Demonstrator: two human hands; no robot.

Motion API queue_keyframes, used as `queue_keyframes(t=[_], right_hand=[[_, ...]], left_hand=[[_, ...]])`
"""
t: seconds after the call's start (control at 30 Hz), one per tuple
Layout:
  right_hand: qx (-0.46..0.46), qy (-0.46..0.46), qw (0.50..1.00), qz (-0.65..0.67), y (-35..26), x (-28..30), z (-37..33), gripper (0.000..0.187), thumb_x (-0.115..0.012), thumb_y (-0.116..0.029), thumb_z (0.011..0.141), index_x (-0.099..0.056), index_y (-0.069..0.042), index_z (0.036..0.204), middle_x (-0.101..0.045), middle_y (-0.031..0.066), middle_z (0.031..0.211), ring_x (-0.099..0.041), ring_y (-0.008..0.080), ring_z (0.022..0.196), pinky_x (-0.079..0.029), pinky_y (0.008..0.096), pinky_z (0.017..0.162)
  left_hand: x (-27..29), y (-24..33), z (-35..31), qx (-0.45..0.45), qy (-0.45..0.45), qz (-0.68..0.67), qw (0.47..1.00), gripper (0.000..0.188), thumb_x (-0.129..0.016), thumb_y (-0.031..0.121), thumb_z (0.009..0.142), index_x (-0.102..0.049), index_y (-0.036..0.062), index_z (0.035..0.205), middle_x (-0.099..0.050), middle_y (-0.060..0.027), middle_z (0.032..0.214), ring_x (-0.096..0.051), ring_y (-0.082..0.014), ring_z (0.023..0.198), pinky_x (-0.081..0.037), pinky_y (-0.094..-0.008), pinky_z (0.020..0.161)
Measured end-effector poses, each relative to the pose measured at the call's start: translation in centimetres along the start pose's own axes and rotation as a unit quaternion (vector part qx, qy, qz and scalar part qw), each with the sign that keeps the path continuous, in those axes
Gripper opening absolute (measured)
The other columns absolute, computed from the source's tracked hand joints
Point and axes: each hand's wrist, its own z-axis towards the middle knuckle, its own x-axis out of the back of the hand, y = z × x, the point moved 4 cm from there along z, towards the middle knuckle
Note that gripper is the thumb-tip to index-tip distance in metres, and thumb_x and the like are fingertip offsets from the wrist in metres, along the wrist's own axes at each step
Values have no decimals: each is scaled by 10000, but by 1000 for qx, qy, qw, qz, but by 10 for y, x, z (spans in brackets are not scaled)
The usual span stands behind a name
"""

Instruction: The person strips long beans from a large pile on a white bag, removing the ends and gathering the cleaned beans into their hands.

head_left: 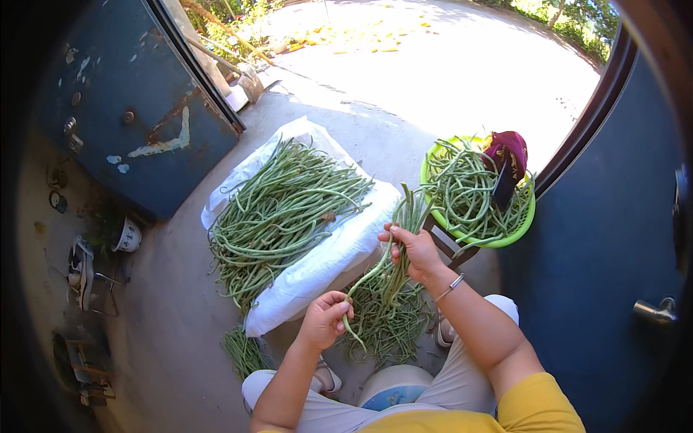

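My right hand [413,250] is closed around a bunch of long green beans [408,210], whose ends stick up above the fist and hang down below it. Between the thumb and fingers of my left hand [325,319] is a single long bean [359,284], pinched near its lower end; its upper part runs up toward the bunch. Below my hands lies a loose heap of long beans [388,325] near my feet. A large pile of beans [285,209] rests on a white plastic sack [303,278] in front of me to the left.
A lime green basket [525,229] of beans stands on a dark stool [449,249] at the right, with a maroon cloth item [507,153] on top. A small bean bundle [244,351] lies left of my feet. Blue doors [599,238] flank the doorway; a potted plant [128,234] stands left.
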Motion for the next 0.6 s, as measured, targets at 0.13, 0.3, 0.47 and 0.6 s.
queue_keyframes(t=[0.13,0.3,0.47,0.6], right_hand=[[46,33,998,-26,-22,7,0,170,-575,-163,857,-570,-39,972,-640,66,768,-494,63,475,-398,203,415],[82,62,995,-17,-33,14,13,148,-585,-178,860,-583,-51,935,-631,61,735,-488,70,459,-405,214,400],[126,73,989,-27,-45,12,15,143,-595,-167,853,-573,-49,932,-626,72,723,-487,77,452,-410,223,395],[115,69,990,-44,-44,11,13,140,-594,-178,856,-568,-53,912,-620,68,717,-483,83,452,-404,225,403]], left_hand=[[8,-4,-1,65,-38,-39,996,164,-571,66,831,-567,-6,979,-601,-97,748,-427,-41,428,-371,-157,398],[5,4,-14,99,-67,-6,993,196,-571,36,820,-581,-28,1005,-598,-84,754,-417,-35,456,-333,-146,415],[12,5,-17,112,-41,43,992,173,-564,46,825,-594,-24,981,-564,-49,703,-383,-32,452,-298,-146,412],[15,1,-16,119,-49,83,988,153,-541,66,843,-601,-18,956,-540,-29,676,-372,-32,452,-283,-150,409]])
